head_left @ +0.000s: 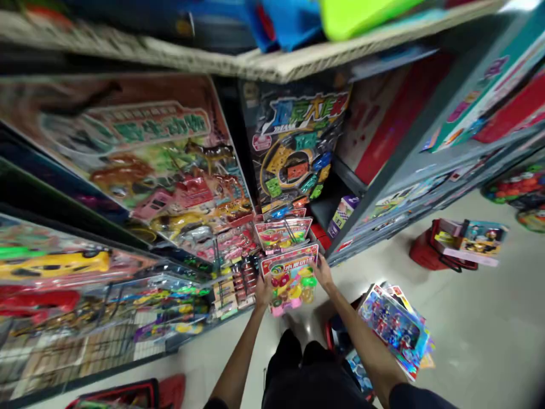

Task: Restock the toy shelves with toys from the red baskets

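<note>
I hold a flat toy pack with a red top band and bright plastic fruit pieces under clear film. My left hand grips its left edge, fingers closed round it. My right hand grips its right edge the same way. The pack is upright just in front of a low rack of similar toy packs at the foot of the shelving. My dark trousers show below the pack.
Tall shelves of boxed toys fill the left and centre; another shelf run leads off to the right. A red basket with boxes stands on the pale floor. Another basket holding toy packs sits by my right leg.
</note>
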Demonstrator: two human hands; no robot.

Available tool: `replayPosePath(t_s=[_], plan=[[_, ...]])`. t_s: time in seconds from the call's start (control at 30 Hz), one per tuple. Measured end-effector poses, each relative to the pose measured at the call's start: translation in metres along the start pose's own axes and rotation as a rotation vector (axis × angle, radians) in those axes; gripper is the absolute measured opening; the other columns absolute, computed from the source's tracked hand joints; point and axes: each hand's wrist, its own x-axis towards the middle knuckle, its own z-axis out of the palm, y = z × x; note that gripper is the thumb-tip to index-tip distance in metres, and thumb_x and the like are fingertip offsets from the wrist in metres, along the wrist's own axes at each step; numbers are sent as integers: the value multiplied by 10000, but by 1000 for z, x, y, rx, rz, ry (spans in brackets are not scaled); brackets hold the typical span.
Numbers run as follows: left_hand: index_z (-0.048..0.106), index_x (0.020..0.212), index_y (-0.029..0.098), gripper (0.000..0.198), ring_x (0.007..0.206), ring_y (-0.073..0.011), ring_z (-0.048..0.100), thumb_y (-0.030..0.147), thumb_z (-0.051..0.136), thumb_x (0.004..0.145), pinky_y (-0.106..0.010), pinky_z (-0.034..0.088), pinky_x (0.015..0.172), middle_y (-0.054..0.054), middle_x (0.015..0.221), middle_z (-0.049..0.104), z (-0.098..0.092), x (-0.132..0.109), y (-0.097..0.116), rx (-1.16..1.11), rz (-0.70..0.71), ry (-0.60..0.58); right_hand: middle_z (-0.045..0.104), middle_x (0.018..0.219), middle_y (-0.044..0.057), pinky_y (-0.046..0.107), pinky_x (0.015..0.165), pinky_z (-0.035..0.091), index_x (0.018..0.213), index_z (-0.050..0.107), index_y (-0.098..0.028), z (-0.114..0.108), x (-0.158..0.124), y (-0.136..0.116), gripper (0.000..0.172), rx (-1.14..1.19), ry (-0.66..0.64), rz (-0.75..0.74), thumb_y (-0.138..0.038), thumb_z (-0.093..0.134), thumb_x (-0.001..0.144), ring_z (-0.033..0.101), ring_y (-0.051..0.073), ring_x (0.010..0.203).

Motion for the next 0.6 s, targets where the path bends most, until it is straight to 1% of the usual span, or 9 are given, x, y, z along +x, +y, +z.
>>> replayPosePath(t_s=[0.1, 0.2, 0.37, 0.47, 0.6], plan=[[695, 1175, 166, 449, 1112, -313, 732, 520, 703, 899, -446, 549, 1041, -158, 1148, 791, 5, 23, -4, -30, -11, -15, 732, 1337, 176, 520, 1085, 568, 1394, 630, -164, 10, 25, 8, 775, 21, -21, 23, -677, 716, 819, 683, 325, 1214], [692, 1241, 160, 485, 1117, -302, 722, 523, 686, 920, -435, 548, 1048, -144, 1136, 788, 7, 31, 1, -39, -20, -10, 683, 1410, 198, 497, 1075, 576, 1463, 574, -151, 12, 38, 11, 827, 64, -37, 39, -671, 712, 834, 660, 321, 1267], [715, 1201, 139, 522, 1004, -299, 722, 570, 724, 907, -420, 593, 950, -122, 950, 770, 7, 21, 21, -67, -28, -29, 701, 1369, 179, 498, 1044, 585, 1498, 550, -180, 6, 41, 6, 819, 161, -59, 52, -608, 774, 838, 669, 308, 1238], [707, 1171, 144, 583, 949, -294, 716, 653, 721, 887, -402, 604, 869, -112, 890, 743, 6, 13, 28, -71, -34, -24, 695, 1384, 174, 486, 1025, 596, 1500, 558, -196, 2, 39, 5, 805, 189, -62, 48, -602, 782, 841, 670, 300, 1232], [683, 1163, 153, 701, 753, -240, 655, 772, 707, 835, -380, 573, 715, -91, 855, 705, 10, 11, 31, -63, -38, -9, 681, 1422, 175, 470, 1018, 605, 1508, 559, -203, 2, 43, 1, 783, 185, -38, 33, -600, 764, 865, 665, 295, 1261]])
